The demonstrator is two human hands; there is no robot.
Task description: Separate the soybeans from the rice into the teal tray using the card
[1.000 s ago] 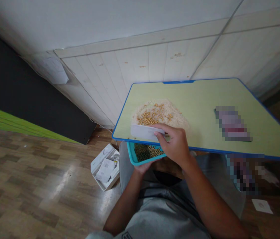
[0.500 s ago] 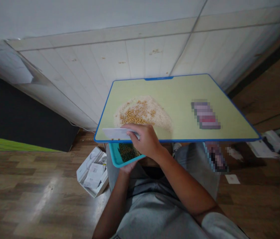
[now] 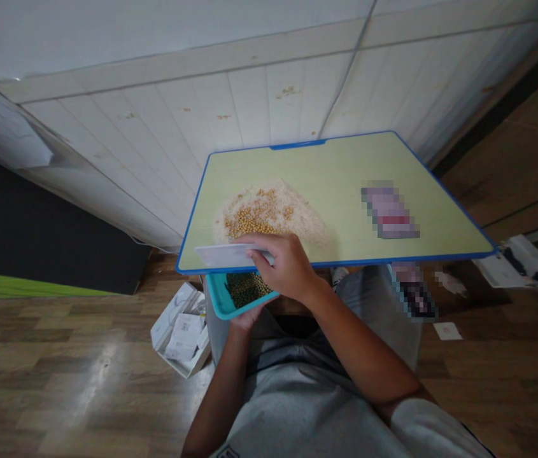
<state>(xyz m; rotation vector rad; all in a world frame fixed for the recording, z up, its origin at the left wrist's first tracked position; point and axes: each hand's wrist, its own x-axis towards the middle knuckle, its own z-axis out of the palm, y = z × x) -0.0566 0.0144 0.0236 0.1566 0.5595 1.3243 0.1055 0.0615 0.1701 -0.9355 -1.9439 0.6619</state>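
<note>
Shifted leftward, the white card (image 3: pixel 221 255) is pinched by the right hand (image 3: pixel 290 264), lengthwise between yellow beans (image 3: pixel 247 222) and teal tray (image 3: pixel 218 295)

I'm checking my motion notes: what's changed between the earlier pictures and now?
The right hand and its flat white card have moved left and slightly nearer the edge of the pale-green, blue-rimmed tabletop. The view shifted right. Nothing was picked up or released. The left hand still supports the teal rectangular tray.
</note>
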